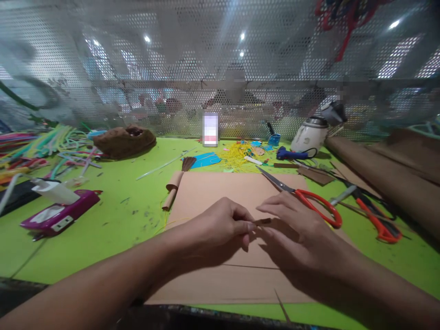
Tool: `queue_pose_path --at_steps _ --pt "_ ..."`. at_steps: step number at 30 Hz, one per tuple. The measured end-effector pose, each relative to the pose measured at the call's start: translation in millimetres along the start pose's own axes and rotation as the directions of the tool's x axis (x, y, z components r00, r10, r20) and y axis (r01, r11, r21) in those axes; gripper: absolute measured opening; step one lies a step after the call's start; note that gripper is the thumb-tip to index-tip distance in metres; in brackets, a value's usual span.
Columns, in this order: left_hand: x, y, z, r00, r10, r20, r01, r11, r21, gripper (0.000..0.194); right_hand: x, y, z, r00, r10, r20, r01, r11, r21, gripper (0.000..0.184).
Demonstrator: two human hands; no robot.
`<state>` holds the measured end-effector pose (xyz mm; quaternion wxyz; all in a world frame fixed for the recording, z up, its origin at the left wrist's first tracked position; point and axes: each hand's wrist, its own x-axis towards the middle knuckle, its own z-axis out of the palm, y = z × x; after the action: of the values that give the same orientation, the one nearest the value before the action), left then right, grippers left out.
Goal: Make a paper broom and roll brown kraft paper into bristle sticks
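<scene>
Thumb and fingers of my left hand (223,224) pinch a small narrow brown strip (263,222), its free end pointing right. My right hand (299,224) is beside it, fingers stretched and apart, with the strip's end between thumb and fingers but no clear grip on it. Beneath both hands lies a large tan sheet (206,197), paper or thin board. Scissors with orange handles (318,206) rest just beyond my right hand, blades pointing to the upper left. At the sheet's left edge are a rolled brown piece (172,190) and a dark fringed brown piece (188,163).
A purple power strip (65,213) with a white plug stands left, before a heap of coloured strips (58,146). Yellow shreds (240,156), a blue glue gun (292,153) and a white jar (309,133) are at the back. Orange-handled pliers (378,220) and brown rolls (364,165) lie right.
</scene>
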<state>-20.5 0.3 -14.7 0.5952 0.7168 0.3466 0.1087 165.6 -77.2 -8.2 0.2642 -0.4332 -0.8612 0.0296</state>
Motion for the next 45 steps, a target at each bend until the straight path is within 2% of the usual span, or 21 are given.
queue_pose_path --at_steps 3,6,8,11,13,15,17,19,24,27,30,33,35,39,42,43,45 --pt "-3.9 -3.3 8.3 0.998 -0.003 -0.07 0.006 0.999 0.044 0.021 2.1 -0.3 -0.9 0.987 0.157 0.035 -0.16 0.977 0.143 0.013" --pt "-9.3 -3.3 15.8 0.993 0.001 -0.116 0.01 0.995 0.098 0.02 3.1 -2.3 -2.3 0.947 0.311 0.078 -0.32 0.915 0.244 0.017" --pt "-12.6 -0.9 18.1 0.991 0.02 -0.135 0.001 0.988 0.156 0.022 3.5 -4.0 -4.4 0.933 0.345 0.098 -0.359 0.895 0.265 0.014" --pt "-15.1 4.2 17.5 0.977 0.125 -0.175 -0.07 0.954 0.293 0.022 3.3 -5.2 -6.9 0.906 0.401 0.139 -0.424 0.857 0.294 0.014" --pt "-15.3 6.6 15.9 0.964 0.18 -0.195 -0.098 0.923 0.371 0.022 2.5 -4.4 -7.5 0.868 0.463 0.18 -0.497 0.799 0.339 0.015" --pt "-15.4 7.6 14.5 0.966 0.166 -0.197 -0.08 0.92 0.384 0.022 2.2 -2.5 -7.9 0.833 0.505 0.226 -0.552 0.735 0.393 0.016" --pt "-15.9 8.2 14.2 0.975 0.139 -0.175 -0.068 0.929 0.363 0.022 3.0 -0.3 -8.4 0.828 0.487 0.278 -0.561 0.709 0.428 0.016" --pt "-16.9 9.2 14.9 0.977 0.152 -0.152 -0.09 0.931 0.355 0.023 4.3 1.2 -8.3 0.847 0.437 0.304 -0.531 0.735 0.422 0.013" --pt "-19.7 10.8 17.8 0.975 0.162 -0.152 -0.102 0.934 0.343 0.023 2.3 0.4 -2.5 0.881 0.441 0.172 -0.474 0.822 0.315 0.016" --pt "-20.6 9.1 17.5 0.985 0.11 -0.131 -0.068 0.955 0.29 0.024 -1.8 -1.2 -0.2 0.876 0.448 0.179 -0.482 0.818 0.314 0.016" --pt "-19.8 8.5 13.9 0.997 -0.004 -0.083 0.019 0.984 0.178 0.025 -3.6 0.0 0.7 0.834 0.495 0.244 -0.552 0.733 0.398 0.017" --pt "-16.1 10.8 6.0 0.997 -0.081 0.004 0.081 0.994 0.07 0.024 -2.1 6.7 0.6 0.789 0.532 0.307 -0.606 0.592 0.532 0.021" --pt "-12.9 12.8 -0.6 0.997 -0.058 0.053 0.055 0.997 0.046 0.022 -0.3 13.7 -0.8 0.784 0.526 0.33 -0.608 0.541 0.582 0.022" --pt "-8.6 14.2 -10.8 0.995 0.002 0.103 -0.006 0.999 0.036 0.022 1.6 25.5 -4.7 0.799 0.494 0.345 -0.585 0.501 0.637 0.025" --pt "-8.2 13.6 -13.0 0.993 -0.003 0.118 0.004 1.0 -0.006 0.026 1.3 28.6 -6.2 0.779 0.505 0.372 -0.596 0.41 0.691 0.031" --pt "-8.1 13.0 -13.0 0.993 -0.01 0.119 0.014 0.999 -0.029 0.029 1.2 29.4 -6.8 0.779 0.499 0.379 -0.595 0.398 0.699 0.032" --pt "-7.3 10.8 -12.9 0.994 -0.012 0.106 0.024 0.994 -0.11 0.034 1.1 32.3 -8.7 0.793 0.47 0.387 -0.589 0.43 0.685 0.036"
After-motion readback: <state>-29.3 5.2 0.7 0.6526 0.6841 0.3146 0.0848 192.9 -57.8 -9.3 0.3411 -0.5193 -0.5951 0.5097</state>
